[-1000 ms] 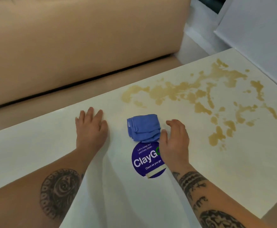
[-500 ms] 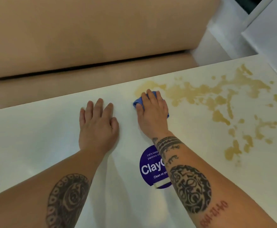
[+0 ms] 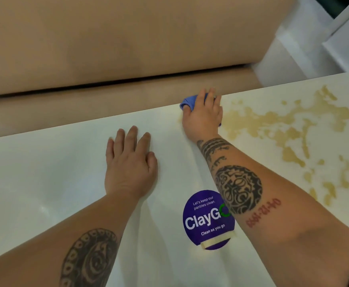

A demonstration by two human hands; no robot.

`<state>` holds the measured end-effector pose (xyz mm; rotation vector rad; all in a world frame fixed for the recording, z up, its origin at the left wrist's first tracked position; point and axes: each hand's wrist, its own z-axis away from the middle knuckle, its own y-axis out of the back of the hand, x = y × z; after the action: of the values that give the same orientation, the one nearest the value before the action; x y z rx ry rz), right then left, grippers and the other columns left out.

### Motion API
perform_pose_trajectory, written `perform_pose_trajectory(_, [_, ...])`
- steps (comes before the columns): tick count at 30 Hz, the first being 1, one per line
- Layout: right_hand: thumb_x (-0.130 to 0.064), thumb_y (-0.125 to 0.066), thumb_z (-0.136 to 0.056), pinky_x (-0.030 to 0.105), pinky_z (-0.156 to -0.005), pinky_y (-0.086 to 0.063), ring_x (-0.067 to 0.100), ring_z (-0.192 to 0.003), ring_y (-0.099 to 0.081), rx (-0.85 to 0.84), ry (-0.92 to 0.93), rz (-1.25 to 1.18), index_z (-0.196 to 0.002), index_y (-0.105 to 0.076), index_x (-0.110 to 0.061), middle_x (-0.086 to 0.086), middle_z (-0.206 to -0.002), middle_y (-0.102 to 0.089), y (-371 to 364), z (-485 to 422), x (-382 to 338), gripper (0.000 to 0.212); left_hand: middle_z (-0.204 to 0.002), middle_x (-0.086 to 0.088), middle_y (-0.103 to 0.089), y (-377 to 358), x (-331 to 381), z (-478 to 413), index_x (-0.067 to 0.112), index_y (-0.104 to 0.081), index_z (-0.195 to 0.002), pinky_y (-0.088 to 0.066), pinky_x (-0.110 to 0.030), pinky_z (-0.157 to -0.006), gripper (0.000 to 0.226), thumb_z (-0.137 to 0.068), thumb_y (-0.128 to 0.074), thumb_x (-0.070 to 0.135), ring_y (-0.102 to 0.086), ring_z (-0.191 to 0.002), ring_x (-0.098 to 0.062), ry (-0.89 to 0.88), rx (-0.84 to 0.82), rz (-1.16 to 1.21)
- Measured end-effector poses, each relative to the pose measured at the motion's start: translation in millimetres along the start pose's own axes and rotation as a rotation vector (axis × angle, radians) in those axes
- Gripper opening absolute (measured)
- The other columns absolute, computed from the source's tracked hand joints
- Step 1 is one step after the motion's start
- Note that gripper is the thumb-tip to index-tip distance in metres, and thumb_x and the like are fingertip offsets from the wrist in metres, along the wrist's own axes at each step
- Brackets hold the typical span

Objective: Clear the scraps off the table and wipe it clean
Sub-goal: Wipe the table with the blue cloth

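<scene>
Most of the yellowish stains (image 3: 289,125) at two o'clock on the table (image 3: 45,172) are left unwiped, while the blue cloth (image 3: 189,101) is pressed at its far edge under the flat-fingered right hand (image 3: 203,114), and the open left hand (image 3: 130,164) is rested empty.

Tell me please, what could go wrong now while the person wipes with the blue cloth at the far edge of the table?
1. The right hand presses the blue cloth right at the table's far edge, so liquid may be pushed off onto the tan bench seat.
2. The yellowish spill is wide and the cloth small; it may only smear.
</scene>
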<state>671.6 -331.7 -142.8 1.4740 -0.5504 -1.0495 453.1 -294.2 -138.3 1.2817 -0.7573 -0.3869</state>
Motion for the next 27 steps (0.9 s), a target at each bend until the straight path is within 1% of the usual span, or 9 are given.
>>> perform_pose_trajectory(2, [-0.044,-0.035,-0.103,0.048,-0.124,-0.006,0.033,-0.153,-0.004,-0.011,0.022,-0.009,-0.159,-0.018,-0.013,0.01,-0.167,-0.01,-1,-11,-10,0.066,-0.168,0.0,-0.014,-1,-1,0,0.031,-0.028,-0.156,0.004,-0.046,-0.126,0.056,-0.101,-0.026,0.041,0.001,-0.156,-0.025,0.005,-0.005,-0.001])
perform_pose_trajectory(4, [-0.042,-0.038,-0.103,0.047,-0.122,-0.012,0.032,-0.152,-0.012,-0.016,0.201,0.039,-0.156,-0.029,-0.016,0.007,-0.164,-0.022,-1,-1,-10,0.06,-0.169,0.0,-0.014,0,0,0,0.031,-0.028,-0.156,0.003,-0.046,-0.126,0.057,-0.101,-0.025,0.042,0.001,-0.156,-0.025,0.009,-0.011,-0.001])
perform_pose_trajectory(6, [-0.039,-0.041,-0.103,0.045,-0.123,-0.013,0.03,-0.152,-0.014,-0.044,0.395,0.038,-0.155,-0.035,-0.021,0.004,-0.163,-0.026,1,23,2,0.055,-0.169,-0.001,-0.014,1,1,1,0.031,-0.028,-0.157,0.002,-0.046,-0.127,0.057,-0.101,-0.025,0.042,0.0,-0.156,-0.025,0.011,-0.012,-0.003])
perform_pose_trajectory(8, [-0.038,-0.04,-0.104,0.044,-0.124,-0.014,0.027,-0.152,-0.013,-0.083,0.465,0.052,-0.155,-0.035,-0.023,0.001,-0.164,-0.024,2,38,22,0.053,-0.168,-0.001,-0.015,1,0,0,0.03,-0.029,-0.156,0.001,-0.047,-0.127,0.056,-0.102,-0.027,0.041,-0.001,-0.156,-0.025,0.008,-0.008,-0.002])
perform_pose_trajectory(11, [-0.038,-0.035,-0.104,0.049,-0.122,-0.016,0.029,-0.151,-0.012,-0.051,0.324,0.105,-0.154,-0.032,-0.022,0.002,-0.165,-0.018,1,18,18,0.053,-0.168,-0.001,-0.016,1,0,-1,0.03,-0.03,-0.155,0.0,-0.047,-0.127,0.055,-0.101,-0.03,0.04,-0.001,-0.156,-0.026,0.011,-0.007,0.0])
perform_pose_trajectory(13, [-0.038,-0.032,-0.104,0.051,-0.123,-0.01,0.03,-0.152,-0.007,-0.053,0.198,0.094,-0.156,-0.028,-0.023,0.004,-0.167,-0.012,-1,4,-4,0.054,-0.168,0.0,-0.016,0,0,-2,0.031,-0.029,-0.155,0.001,-0.047,-0.126,0.054,-0.101,-0.03,0.039,-0.001,-0.156,-0.026,0.012,-0.011,-0.004])
perform_pose_trajectory(19, [-0.037,-0.039,-0.103,0.047,-0.124,-0.007,0.026,-0.153,-0.009,-0.073,0.485,0.049,-0.153,-0.035,-0.029,-0.002,-0.165,-0.02,-2,59,9,0.05,-0.168,0.0,-0.016,0,0,0,0.03,-0.031,-0.156,-0.001,-0.047,-0.127,0.055,-0.101,-0.031,0.039,-0.002,-0.156,-0.026,0.017,-0.011,-0.015])
perform_pose_trajectory(25, [-0.038,-0.031,-0.106,0.052,-0.124,-0.004,0.027,-0.154,-0.006,-0.031,0.207,0.12,-0.154,-0.03,-0.026,0.001,-0.167,-0.014,8,28,35,0.05,-0.168,-0.002,-0.016,2,0,-1,0.03,-0.03,-0.155,0.001,-0.046,-0.127,0.056,-0.1,-0.028,0.041,-0.001,-0.156,-0.026,0.003,-0.009,0.007])
perform_pose_trajectory(27, [-0.037,-0.032,-0.106,0.054,-0.123,-0.004,0.028,-0.154,-0.006,-0.031,0.223,0.117,-0.155,-0.03,-0.025,0.001,-0.167,-0.015,5,39,31,0.05,-0.168,-0.002,-0.017,2,0,1,0.03,-0.03,-0.155,0.001,-0.047,-0.127,0.056,-0.1,-0.027,0.042,-0.001,-0.156,-0.026,0.004,-0.011,0.01])
